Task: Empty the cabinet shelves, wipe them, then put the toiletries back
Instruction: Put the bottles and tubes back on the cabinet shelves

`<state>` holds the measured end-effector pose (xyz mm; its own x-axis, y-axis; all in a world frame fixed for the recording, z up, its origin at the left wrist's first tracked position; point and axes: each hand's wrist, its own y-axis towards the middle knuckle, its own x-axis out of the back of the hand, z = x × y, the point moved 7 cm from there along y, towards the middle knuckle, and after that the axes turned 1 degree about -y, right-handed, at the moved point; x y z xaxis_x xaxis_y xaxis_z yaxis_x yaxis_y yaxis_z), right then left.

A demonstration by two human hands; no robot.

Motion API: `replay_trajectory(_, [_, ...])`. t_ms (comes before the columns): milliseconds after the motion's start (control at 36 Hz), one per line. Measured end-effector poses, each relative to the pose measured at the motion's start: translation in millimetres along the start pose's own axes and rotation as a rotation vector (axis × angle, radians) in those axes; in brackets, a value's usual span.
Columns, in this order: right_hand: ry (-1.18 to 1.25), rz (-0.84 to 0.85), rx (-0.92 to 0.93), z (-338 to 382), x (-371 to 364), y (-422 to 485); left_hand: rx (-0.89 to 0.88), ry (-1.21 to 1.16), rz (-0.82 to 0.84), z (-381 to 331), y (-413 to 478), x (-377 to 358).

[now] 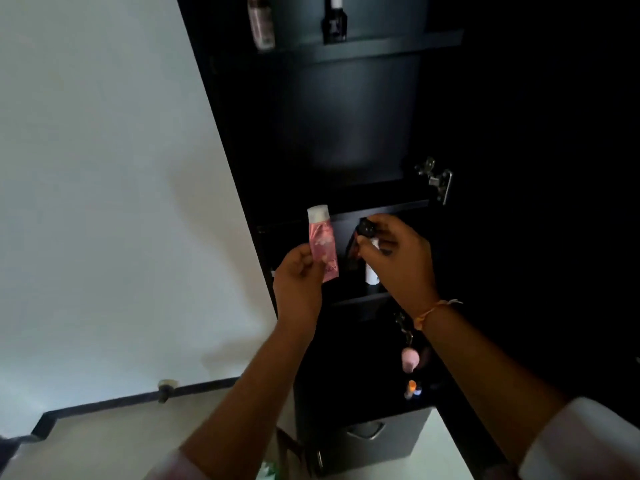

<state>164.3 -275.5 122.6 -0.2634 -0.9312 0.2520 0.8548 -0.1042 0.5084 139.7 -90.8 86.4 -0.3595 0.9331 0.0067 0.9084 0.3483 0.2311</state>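
The dark cabinet (346,116) is filling the centre and right of the frame, its door hanging open. Two toiletries are standing on the upper shelf (381,46) at the top: a pale bottle (261,26) and a dark bottle (334,24) with a white neck.

At mid-frame the left hand (298,282) is holding a pink tube (323,247) upright in front of the middle shelf (360,299), with the fingers curled round its lower crimped end and the white cap pointing up. The tube is probably going to feel light and soft. Its glossy skin is likely making it slippery, and it could kink if squeezed. Gripping nearer the cap shoulder, where the tube looks stiffer, would probably be steadier.

The right hand (394,258) is reaching into the same shelf, its fingers pinching a small dark item (363,227). The gloom is hiding what that item is.

Just under that hand a white bottle (372,271) is standing on the shelf. It looks rigid, slim and easy to tip, so taking it round the body should be safer than by the top.

Lower down, a pink object (410,358) and a small orange-topped item (412,388) are sitting in the dark.
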Motion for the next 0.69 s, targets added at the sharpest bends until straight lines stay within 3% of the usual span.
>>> replay_trajectory(444, [0.061,-0.220,0.271,124.7,53.9,93.4,-0.473,-0.025,-0.041,-176.3,63.4,0.9])
replay_trajectory(694, [-0.062,-0.379,0.388,189.2,95.5,158.7,-0.829,0.267,-0.113,-275.8,93.4,-6.6])
